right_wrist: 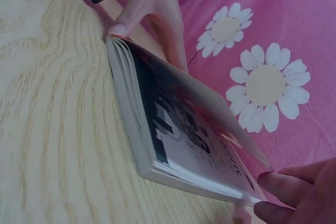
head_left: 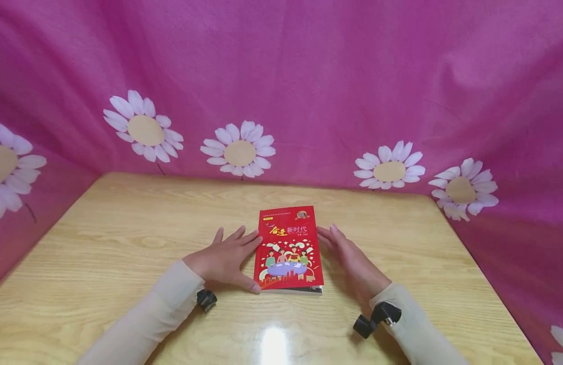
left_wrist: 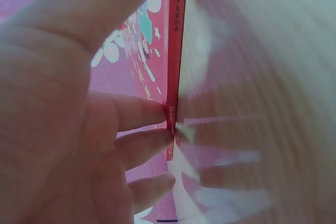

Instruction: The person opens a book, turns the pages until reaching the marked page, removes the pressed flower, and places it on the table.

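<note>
Red book [head_left: 288,249], inward of tabletop's [head_left: 126,223] far edge; left fingers [left_wrist: 140,116], right fingers [right_wrist: 286,187] extended, gripping nothing; slip could drop cover [right_wrist: 211,101].

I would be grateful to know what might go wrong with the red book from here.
The front cover stands partly raised with the right hand at its free edge, so it may slip and drop shut.
The left hand touches the book along its spine, so the book might slide on the glossy table.
</note>
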A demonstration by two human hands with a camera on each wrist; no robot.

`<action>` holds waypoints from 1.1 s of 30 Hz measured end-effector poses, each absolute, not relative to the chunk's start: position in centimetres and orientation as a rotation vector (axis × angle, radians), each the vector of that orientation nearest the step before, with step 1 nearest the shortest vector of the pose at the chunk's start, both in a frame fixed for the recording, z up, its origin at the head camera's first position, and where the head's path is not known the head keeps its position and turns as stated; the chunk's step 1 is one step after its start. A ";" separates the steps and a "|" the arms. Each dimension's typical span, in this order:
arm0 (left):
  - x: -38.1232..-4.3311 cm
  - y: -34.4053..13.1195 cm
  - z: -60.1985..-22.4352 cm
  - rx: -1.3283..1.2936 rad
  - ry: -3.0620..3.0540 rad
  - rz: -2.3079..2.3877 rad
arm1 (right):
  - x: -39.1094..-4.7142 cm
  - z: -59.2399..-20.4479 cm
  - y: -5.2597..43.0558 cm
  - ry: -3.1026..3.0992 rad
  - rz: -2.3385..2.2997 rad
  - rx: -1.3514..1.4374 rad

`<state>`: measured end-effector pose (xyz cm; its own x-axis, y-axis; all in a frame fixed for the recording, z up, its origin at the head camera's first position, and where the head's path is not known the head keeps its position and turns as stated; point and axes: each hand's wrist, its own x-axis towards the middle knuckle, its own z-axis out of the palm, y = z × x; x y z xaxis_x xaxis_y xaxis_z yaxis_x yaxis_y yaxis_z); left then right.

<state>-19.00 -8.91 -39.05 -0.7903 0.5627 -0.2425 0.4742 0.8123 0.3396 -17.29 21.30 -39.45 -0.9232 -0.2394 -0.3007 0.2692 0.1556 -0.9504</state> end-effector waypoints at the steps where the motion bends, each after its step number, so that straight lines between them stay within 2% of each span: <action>1: -19.1 -8.8 -39.0 0.785 2.667 0.370 | -17.4 -39.4 21.3 2.069 -1.812 0.030; 16: -20.0 -8.3 -39.3 0.769 2.645 0.419 | -17.2 -39.0 21.6 2.111 -1.781 0.099; 26: -19.6 -9.2 -39.5 0.828 2.674 0.432 | -16.3 -38.2 20.5 2.169 -1.808 -0.270; 33: -19.4 -9.6 -39.2 0.890 2.667 0.476 | -15.3 -37.9 19.1 2.107 -1.785 -0.253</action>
<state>-19.37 -9.56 -39.20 -0.7677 0.6191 -0.1654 0.5236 0.7549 0.3949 -15.29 19.08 -37.89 -0.9169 -0.3658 -0.1599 0.0977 0.1828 -0.9783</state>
